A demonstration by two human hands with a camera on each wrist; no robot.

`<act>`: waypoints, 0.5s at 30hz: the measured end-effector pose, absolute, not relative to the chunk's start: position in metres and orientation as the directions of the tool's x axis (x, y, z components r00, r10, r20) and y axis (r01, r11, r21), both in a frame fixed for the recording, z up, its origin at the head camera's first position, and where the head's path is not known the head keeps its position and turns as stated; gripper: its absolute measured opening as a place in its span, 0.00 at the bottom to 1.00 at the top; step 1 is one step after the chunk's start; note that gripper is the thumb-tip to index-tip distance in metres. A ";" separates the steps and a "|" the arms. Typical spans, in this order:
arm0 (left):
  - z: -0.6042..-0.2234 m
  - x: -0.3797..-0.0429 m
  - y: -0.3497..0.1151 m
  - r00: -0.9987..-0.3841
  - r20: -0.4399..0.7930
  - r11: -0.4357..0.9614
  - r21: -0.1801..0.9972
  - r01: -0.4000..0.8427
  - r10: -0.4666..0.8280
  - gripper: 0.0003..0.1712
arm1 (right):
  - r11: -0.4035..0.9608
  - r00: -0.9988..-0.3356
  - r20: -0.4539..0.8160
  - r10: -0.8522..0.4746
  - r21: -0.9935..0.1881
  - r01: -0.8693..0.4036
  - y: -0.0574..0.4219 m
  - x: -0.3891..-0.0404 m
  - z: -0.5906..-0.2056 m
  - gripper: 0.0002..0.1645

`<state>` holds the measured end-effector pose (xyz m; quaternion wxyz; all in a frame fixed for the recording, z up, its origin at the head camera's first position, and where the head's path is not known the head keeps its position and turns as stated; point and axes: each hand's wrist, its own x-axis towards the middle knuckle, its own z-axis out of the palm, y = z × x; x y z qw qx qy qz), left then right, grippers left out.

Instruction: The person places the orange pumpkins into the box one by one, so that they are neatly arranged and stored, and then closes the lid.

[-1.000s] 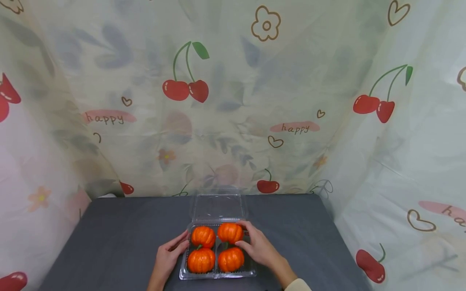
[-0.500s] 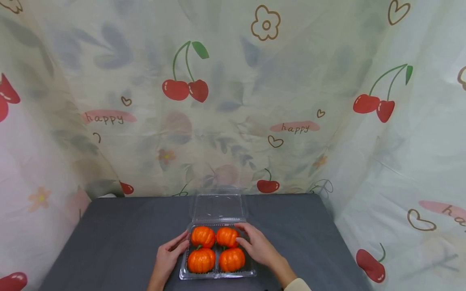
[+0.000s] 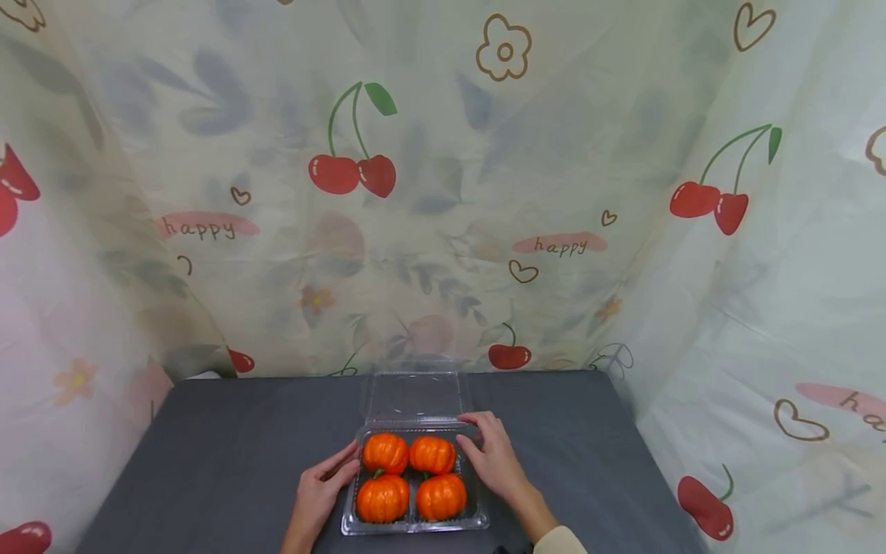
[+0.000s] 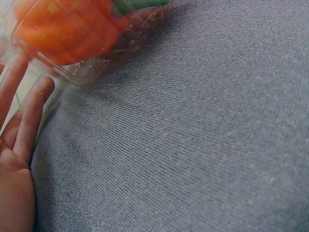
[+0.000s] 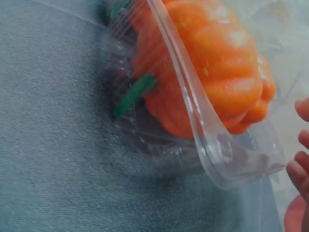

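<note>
A clear plastic clamshell box (image 3: 450,525) lies on the table, its transparent lid (image 3: 415,394) folded back. Orange toy pumpkins fill its compartments: back left (image 3: 386,453), back right (image 3: 432,455), front left (image 3: 383,498) and front right (image 3: 441,496). My left hand (image 3: 321,486) rests its extended fingers against the box's left side; in the left wrist view, fingers (image 4: 30,116) reach up to the plastic wall. By the back right corner is my right hand (image 3: 497,458), fingers apart and holding nothing. In the right wrist view its fingertips (image 5: 297,176) are right at the corner of the rim.
Dark grey cloth (image 3: 228,462) covers the table. A pale curtain (image 3: 443,292) printed with cherries, hearts and flowers hangs behind it and along both sides. Behind the box, the folded-back lid reaches near the table's far edge.
My right hand has let go of the back right pumpkin and moved back and right to the box's corner. That pumpkin has settled lower and leftward in its compartment. My left hand stays put.
</note>
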<state>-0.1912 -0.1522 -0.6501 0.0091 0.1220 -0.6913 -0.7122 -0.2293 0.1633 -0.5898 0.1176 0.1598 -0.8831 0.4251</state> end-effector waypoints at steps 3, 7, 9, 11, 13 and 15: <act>-0.651 -0.192 -0.152 -0.971 -0.149 -0.039 0.989 -0.145 -0.185 0.30 | 0.590 -0.914 0.381 -0.143 -0.708 -0.387 0.165 -0.236 -0.595 0.19; -0.651 -0.193 -0.153 -0.969 -0.155 -0.046 0.988 -0.149 -0.190 0.30 | 0.596 -0.930 0.351 -0.108 -0.726 -0.343 0.170 -0.244 -0.602 0.23; -0.652 -0.193 -0.153 -0.970 -0.157 -0.047 0.988 -0.150 -0.188 0.30 | 0.594 -0.945 0.312 -0.097 -0.744 -0.307 0.172 -0.247 -0.606 0.26; -0.652 -0.192 -0.154 -0.970 -0.154 -0.045 0.988 -0.148 -0.186 0.30 | 0.599 -0.958 0.272 -0.089 -0.754 -0.270 0.174 -0.248 -0.610 0.28; -0.652 -0.192 -0.153 -0.971 -0.153 -0.044 0.988 -0.147 -0.182 0.29 | 0.609 -0.966 0.245 -0.083 -0.754 -0.244 0.175 -0.249 -0.613 0.29; -0.652 -0.192 -0.153 -0.971 -0.154 -0.045 0.988 -0.148 -0.183 0.29 | 0.621 -0.971 0.224 -0.081 -0.751 -0.225 0.176 -0.250 -0.615 0.30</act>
